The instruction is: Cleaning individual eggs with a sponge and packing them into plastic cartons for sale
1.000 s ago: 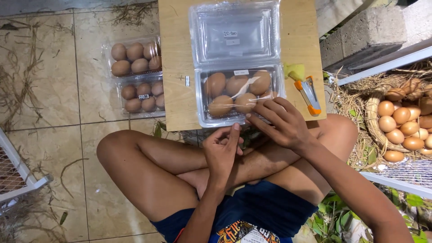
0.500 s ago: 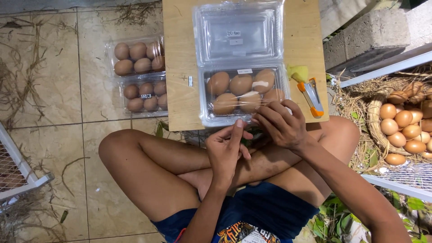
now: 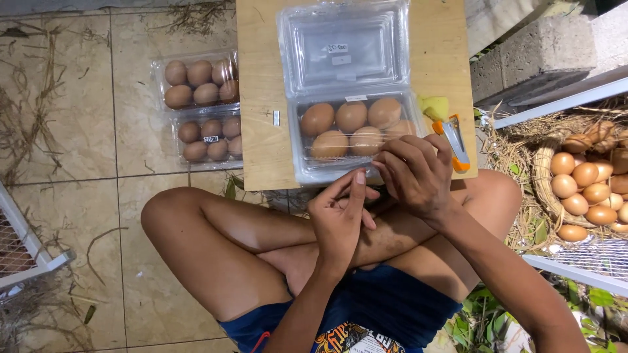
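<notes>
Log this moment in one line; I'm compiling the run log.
left hand: empty, near tray edge | right hand: touching open clear egg tray | tray: brown eggs, lid up | on wooden board

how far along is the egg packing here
Done: two closed clear boxes of eggs lie on the tiled floor, and the open clear box on the wooden board looks full of brown eggs. In hand: the right hand touches that box's front edge; the left hand hovers just below it. Left: the lid is still open, and many eggs remain in the straw basket.
</notes>
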